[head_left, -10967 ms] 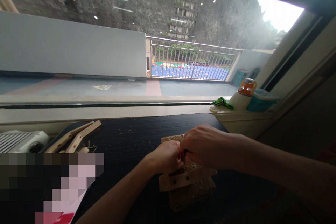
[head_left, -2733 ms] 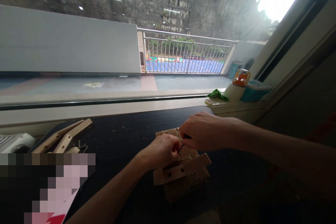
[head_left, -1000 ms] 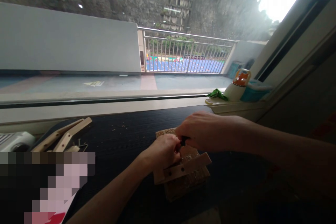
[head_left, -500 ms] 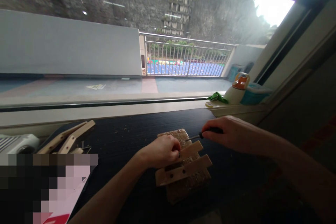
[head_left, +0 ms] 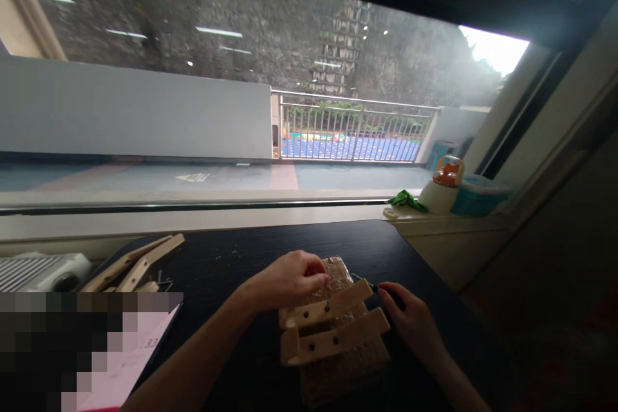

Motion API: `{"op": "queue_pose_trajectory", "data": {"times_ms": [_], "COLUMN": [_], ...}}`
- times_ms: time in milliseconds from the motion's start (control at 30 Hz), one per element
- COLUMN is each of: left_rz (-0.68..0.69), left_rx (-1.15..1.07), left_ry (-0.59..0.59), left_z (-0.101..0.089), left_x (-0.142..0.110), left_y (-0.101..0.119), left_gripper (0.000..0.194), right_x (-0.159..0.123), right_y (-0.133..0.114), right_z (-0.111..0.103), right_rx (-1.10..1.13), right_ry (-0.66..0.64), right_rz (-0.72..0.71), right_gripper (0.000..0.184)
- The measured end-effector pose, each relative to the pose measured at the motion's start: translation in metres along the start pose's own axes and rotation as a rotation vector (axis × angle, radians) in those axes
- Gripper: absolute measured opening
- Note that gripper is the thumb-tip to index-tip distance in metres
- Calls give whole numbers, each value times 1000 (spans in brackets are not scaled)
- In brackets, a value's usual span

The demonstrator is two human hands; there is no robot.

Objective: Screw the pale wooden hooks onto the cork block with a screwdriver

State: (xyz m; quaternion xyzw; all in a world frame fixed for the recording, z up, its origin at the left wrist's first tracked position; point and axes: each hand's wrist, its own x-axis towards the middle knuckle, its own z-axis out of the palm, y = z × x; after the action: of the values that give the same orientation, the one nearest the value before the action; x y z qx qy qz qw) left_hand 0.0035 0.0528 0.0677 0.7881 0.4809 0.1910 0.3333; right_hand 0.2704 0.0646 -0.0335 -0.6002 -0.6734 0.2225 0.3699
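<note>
Head view, lower center: right hand (head_left: 408, 317) clamped on screwdriver (head_left: 374, 288); left hand (head_left: 295, 280) curled, grip unclear; block (head_left: 344, 368) apparently props wood pieces (head_left: 356, 331).

Looking forward and down from a head-worn camera, facing across a black, wood-grained tabletop (head_left: 357, 238) toward a broad, dark-framed glass window (head_left: 270, 64). Viewing from near, above and behind a bare left hand (head_left: 297, 280) and bare right hand (head_left: 410, 312), framing both low in the view, and reaching through the window to a silver metal railing (head_left: 357, 100) well beyond.
</note>
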Motion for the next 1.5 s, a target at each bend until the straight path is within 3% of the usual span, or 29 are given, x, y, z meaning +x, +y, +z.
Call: {"op": "queue_pose_trajectory", "data": {"times_ms": [167, 333, 433, 533, 700, 833, 967, 1133, 1200, 1500], "left_rz": [-41, -12, 0, -7, 26, 37, 11, 19, 33, 24], "left_rx": [-352, -681, -763, -753, -700, -607, -543, -586, -627, -841], "left_ry": [131, 521, 685, 692, 548, 526, 539, 548, 542, 518], "left_z": [-1, 32, 49, 55, 56, 59, 61, 64, 65, 71], "left_x": [-24, -45, -44, -39, -42, -49, -52, -50, -50, -46], "left_y": [-10, -32, -47, -53, -47, -42, -36, -33, -36, -51], "left_gripper": [40, 48, 52, 56, 57, 56, 49, 54, 55, 64], "right_x": [-3, 1, 3, 3, 5, 10, 10, 2, 1, 5], "right_y": [9, 11, 9, 8, 14, 16, -23, -101, -122, -146], "right_z": [6, 2, 0, -1, -3, -12, -31, -38, -32, -3], "right_rx": [67, 155, 199, 236, 356, 502, 537, 148, -23, -232], "right_ry": [37, 87, 149, 213, 264, 326, 337, 59, 24, 4], "right_rz": [-15, -22, 4, 51, 108, 112, -6, -377, -452, -464], "right_gripper": [32, 33, 34, 34, 38, 47, 41, 28, 26, 19]}}
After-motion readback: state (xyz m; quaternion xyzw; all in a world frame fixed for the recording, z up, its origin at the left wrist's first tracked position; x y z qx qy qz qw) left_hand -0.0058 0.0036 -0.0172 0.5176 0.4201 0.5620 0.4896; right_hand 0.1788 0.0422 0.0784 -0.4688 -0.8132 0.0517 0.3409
